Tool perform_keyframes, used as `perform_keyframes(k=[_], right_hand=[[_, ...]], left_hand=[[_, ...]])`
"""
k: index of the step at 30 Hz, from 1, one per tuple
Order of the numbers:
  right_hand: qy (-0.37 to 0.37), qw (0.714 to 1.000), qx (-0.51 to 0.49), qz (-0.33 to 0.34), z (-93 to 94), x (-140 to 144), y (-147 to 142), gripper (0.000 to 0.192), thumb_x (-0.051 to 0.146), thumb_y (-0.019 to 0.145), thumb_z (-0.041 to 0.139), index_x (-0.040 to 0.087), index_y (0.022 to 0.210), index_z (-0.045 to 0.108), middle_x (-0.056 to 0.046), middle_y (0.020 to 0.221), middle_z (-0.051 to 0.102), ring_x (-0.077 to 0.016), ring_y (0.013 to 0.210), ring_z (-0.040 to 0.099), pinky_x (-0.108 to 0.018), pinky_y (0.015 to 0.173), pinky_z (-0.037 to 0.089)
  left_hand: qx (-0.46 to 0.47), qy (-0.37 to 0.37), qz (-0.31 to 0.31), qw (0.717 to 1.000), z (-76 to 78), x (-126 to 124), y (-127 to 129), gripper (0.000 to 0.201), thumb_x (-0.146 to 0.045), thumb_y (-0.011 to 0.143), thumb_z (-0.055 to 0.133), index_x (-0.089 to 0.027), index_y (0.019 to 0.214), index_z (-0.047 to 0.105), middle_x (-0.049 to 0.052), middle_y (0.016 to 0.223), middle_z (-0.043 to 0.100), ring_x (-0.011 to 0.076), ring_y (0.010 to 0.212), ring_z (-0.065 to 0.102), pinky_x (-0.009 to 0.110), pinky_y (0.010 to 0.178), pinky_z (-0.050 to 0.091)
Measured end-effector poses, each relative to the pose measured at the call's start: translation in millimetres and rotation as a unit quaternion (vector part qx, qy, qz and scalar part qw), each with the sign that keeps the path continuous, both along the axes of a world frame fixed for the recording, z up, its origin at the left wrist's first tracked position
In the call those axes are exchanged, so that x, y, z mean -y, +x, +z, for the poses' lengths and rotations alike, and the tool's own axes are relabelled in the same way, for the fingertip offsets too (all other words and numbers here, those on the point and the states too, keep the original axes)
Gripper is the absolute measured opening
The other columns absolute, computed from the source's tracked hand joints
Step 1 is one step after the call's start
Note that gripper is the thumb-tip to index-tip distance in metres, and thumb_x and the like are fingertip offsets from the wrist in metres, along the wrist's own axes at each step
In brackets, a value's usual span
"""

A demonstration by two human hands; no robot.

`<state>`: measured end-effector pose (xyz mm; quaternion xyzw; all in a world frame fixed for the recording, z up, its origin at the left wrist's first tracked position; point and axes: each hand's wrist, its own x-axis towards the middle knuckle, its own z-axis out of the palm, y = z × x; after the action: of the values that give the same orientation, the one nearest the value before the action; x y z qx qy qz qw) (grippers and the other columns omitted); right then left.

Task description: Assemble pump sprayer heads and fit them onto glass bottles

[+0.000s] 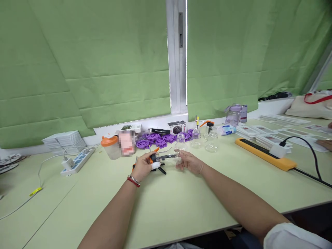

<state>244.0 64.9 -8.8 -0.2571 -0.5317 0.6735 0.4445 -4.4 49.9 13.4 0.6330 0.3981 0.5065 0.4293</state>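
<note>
Glass (171, 160) is held on its side between both hands, above the middle of the table (181, 207), with a dark rod (164, 157) seen through its wall. Its black head (154, 158) is grasped by the left hand (143, 166), while the clear far end is pinched in the fingers of the right hand (191, 162); by such a hold, it seems, both ends are steadied and neither can sag. Black legs (162, 170) are seen below; whether they are joined to the head cannot be told. Just beyond, other glasses (196, 141) are grouped near purple parts (160, 142), presumably for easy reach, and a yellow strip (261, 154) is set well aside, out of the hands' way.
</note>
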Motion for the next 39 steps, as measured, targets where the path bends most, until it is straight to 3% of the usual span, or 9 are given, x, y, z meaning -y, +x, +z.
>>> perform_keyframes(k=[4,7,12,16,19,26,33,36,39], right_hand=[[-0.023,0.997,0.045,-0.06,-3.4,-6,-4,0.05,0.062,0.082,0.048,0.015,0.098,0.055,-0.008,0.079,0.065,-0.0096,0.042,0.054,-0.019,0.033,0.03],[-0.028,0.996,0.045,-0.072,-2.8,-6,-7,0.053,0.063,0.083,0.045,0.013,0.093,0.058,-0.009,0.076,0.065,-0.0134,0.054,0.06,-0.021,0.039,0.041],[-0.011,0.999,-0.009,-0.05,2.4,-1,-4,0.055,0.054,0.082,0.054,0.026,0.129,0.044,-0.01,0.115,0.057,-0.0186,0.079,0.066,-0.031,0.061,0.053],[0.013,0.999,-0.046,0.026,3.9,4,1,0.065,0.034,0.077,0.068,0.034,0.134,0.038,-0.007,0.132,0.045,-0.0212,0.097,0.064,-0.038,0.078,0.052],[0.014,0.999,-0.021,0.033,2.5,5,2,0.065,0.029,0.074,0.07,0.03,0.131,0.041,-0.008,0.126,0.051,-0.021,0.091,0.066,-0.033,0.07,0.053],[-0.015,0.997,0.06,-0.044,-5.6,-4,-7,0.054,0.064,0.08,0.048,0.015,0.103,0.053,-0.007,0.073,0.063,-0.0118,0.046,0.055,-0.02,0.036,0.037],[0.037,0.998,0.009,-0.04,1.9,3,-8,0.073,0.05,0.078,0.063,0.034,0.14,0.029,-0.011,0.131,0.046,-0.0174,0.086,0.064,-0.034,0.067,0.054],[0.053,0.998,-0.006,0.018,5.8,6,0,0.077,0.036,0.076,0.069,0.038,0.14,0.027,-0.009,0.131,0.045,-0.0189,0.094,0.064,-0.036,0.076,0.053],[0.035,0.999,0.011,0.016,3.7,4,4,0.071,0.038,0.078,0.067,0.032,0.139,0.031,-0.008,0.111,0.057,-0.0191,0.08,0.068,-0.03,0.063,0.052]], left_hand=[[-0.001,0.004,0.0,1.0,-2.1,0,2,0.058,-0.021,0.05,0.082,-0.016,0.105,0.066,0.003,0.09,0.064,0.0162,0.081,0.061,0.032,0.077,0.05],[0.006,-0.002,-0.001,1.0,-2.8,0,3,0.058,-0.021,0.05,0.082,-0.016,0.105,0.065,0.003,0.09,0.063,0.0159,0.081,0.06,0.031,0.076,0.05],[-0.002,-0.008,0.005,1.0,-2.8,-1,0,0.057,-0.022,0.05,0.083,-0.015,0.103,0.066,0.003,0.087,0.063,0.0148,0.075,0.059,0.028,0.066,0.05],[0.003,-0.007,0.006,1.0,-2.4,-2,-1,0.059,-0.023,0.049,0.083,-0.015,0.105,0.065,0.004,0.089,0.064,0.0162,0.077,0.06,0.028,0.066,0.05],[0.004,-0.011,0.003,1.0,-1.6,-1,-1,0.06,-0.023,0.049,0.083,-0.015,0.106,0.064,0.005,0.092,0.064,0.0174,0.08,0.061,0.03,0.069,0.051],[0.004,-0.009,-0.001,1.0,-1.5,0,0,0.059,-0.024,0.05,0.083,-0.015,0.105,0.065,0.005,0.09,0.065,0.0164,0.079,0.061,0.031,0.072,0.051],[0.008,-0.026,0.014,1.0,-1.1,-1,-2,0.06,-0.025,0.048,0.084,-0.015,0.104,0.065,0.004,0.088,0.064,0.0153,0.074,0.06,0.029,0.065,0.052],[0.007,-0.021,0.009,1.0,-0.7,-1,-3,0.061,-0.025,0.05,0.083,-0.015,0.106,0.065,0.004,0.089,0.065,0.0165,0.075,0.062,0.03,0.066,0.052],[0.006,-0.011,0.001,1.0,-0.1,0,-2,0.059,-0.024,0.05,0.083,-0.015,0.105,0.066,0.005,0.09,0.065,0.0175,0.08,0.063,0.031,0.071,0.052]])
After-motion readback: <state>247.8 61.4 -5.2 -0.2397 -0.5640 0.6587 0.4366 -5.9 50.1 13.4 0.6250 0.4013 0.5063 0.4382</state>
